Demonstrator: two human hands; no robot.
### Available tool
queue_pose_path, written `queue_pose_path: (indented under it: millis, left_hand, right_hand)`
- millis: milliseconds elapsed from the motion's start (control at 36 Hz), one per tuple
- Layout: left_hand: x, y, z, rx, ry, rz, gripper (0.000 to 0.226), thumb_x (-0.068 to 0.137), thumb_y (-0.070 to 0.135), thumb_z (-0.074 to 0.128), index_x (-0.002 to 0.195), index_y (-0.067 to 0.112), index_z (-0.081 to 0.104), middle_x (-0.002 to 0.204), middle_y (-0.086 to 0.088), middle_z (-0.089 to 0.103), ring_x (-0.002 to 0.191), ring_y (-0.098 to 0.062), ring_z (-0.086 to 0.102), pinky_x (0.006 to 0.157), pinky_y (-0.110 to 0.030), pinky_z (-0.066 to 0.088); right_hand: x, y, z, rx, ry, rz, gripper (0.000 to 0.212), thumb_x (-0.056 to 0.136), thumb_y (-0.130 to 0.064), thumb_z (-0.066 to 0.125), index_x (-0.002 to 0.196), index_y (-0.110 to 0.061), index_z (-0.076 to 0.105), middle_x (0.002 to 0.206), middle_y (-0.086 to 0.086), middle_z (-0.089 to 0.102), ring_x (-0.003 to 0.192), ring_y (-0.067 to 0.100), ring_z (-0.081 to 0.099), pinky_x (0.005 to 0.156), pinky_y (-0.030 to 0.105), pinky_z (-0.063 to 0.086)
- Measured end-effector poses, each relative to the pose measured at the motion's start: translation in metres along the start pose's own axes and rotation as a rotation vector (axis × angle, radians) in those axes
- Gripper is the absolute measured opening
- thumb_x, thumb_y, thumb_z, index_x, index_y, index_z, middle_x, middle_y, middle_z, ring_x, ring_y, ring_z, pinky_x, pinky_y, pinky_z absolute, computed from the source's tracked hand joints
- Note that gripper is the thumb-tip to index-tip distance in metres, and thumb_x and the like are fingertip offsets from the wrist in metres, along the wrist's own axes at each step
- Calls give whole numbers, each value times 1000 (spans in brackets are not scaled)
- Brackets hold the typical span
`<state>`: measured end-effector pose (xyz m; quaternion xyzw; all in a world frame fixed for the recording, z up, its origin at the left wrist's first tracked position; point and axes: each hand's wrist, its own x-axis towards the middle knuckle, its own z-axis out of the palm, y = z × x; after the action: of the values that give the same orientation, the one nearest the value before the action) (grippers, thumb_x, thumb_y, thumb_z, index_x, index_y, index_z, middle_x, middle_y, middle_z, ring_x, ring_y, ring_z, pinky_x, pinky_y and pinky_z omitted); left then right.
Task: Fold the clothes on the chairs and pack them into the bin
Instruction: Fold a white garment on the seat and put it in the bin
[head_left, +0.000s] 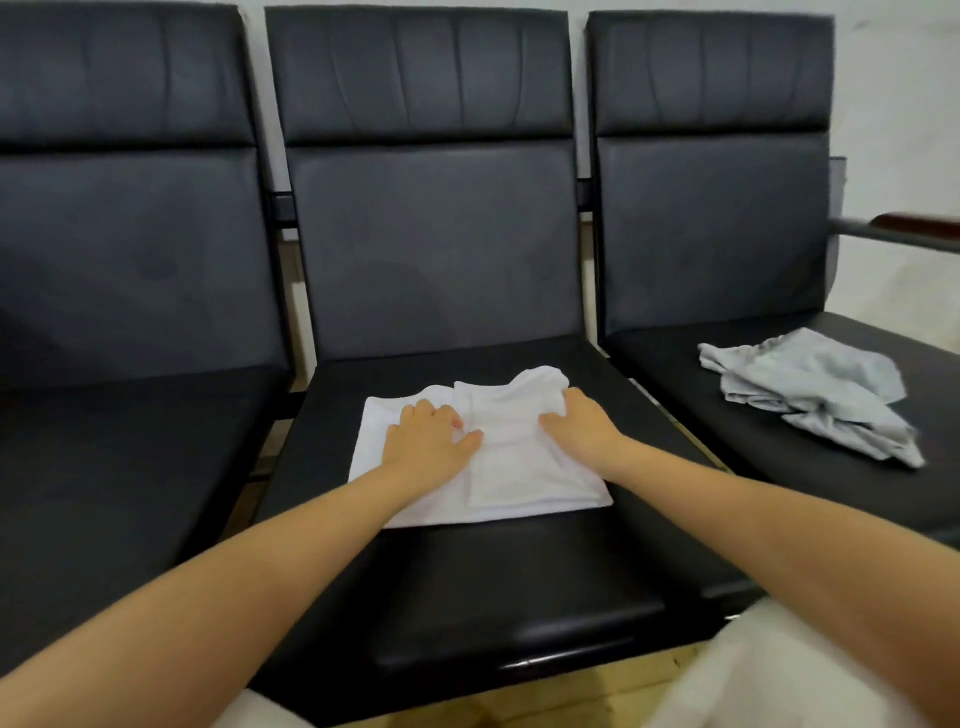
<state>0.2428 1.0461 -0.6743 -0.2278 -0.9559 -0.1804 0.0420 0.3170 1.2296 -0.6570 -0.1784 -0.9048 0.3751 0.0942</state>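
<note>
Clothes are in two spots: a white shirt (498, 457) lies partly folded on the middle chair (467, 597) at frame centre, and a crumpled grey garment (810, 389) sits on the right chair (701, 234). No bin is in view. Left hand (426, 441) presses flat on the shirt, fingers relaxed. Right hand (582, 421) pinches the folded flap's upper edge. Slick seat leather could let the shirt slide, likely skewing the fold if the left hand eases off.

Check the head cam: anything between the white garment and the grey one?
No objects. In the head view, only bare black seat of the middle chair, the gap between seats, and the right chair separate the white garment from the grey garment.
</note>
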Motion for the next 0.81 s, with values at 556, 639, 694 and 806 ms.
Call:
queue_pose_path:
  millis: [556, 639, 694, 806]
  left_hand:
    - [-7, -25, 1, 71, -24, 123, 40, 98, 43, 44, 134, 27, 50, 130, -1, 45, 121, -21, 40, 99, -34, 37]
    - [-6, -33, -3, -16, -61, 127, 35, 99, 35, 45, 133, 27, 52, 132, -1, 46, 124, -21, 39, 101, -33, 37]
    - [-4, -39, -6, -83, -75, 120, 32, 100, 29, 47, 131, 25, 55, 131, -2, 48, 126, -21, 40, 102, -31, 37]
    - [-4, -45, -9, -184, -53, 89, 28, 99, 22, 49, 124, 22, 62, 124, -1, 52, 118, -18, 49, 103, -28, 39]
  right_hand:
    - [1, -7, -57, 300, 216, 13, 11, 93, -20, 58, 84, -15, 56, 83, -3, 55, 79, 11, 50, 59, 19, 35]
    - [6, -23, -44, 266, 215, -43, 29, 92, -22, 60, 67, -22, 44, 74, -5, 48, 72, 10, 48, 58, 21, 34]
    - [7, -34, -36, 231, 200, -75, 29, 92, -24, 61, 67, -17, 47, 73, -3, 49, 70, 10, 47, 57, 20, 33]
    - [9, -52, -19, 143, 141, -169, 28, 92, -26, 63, 101, 0, 62, 91, 7, 57, 74, 10, 46, 57, 15, 34]
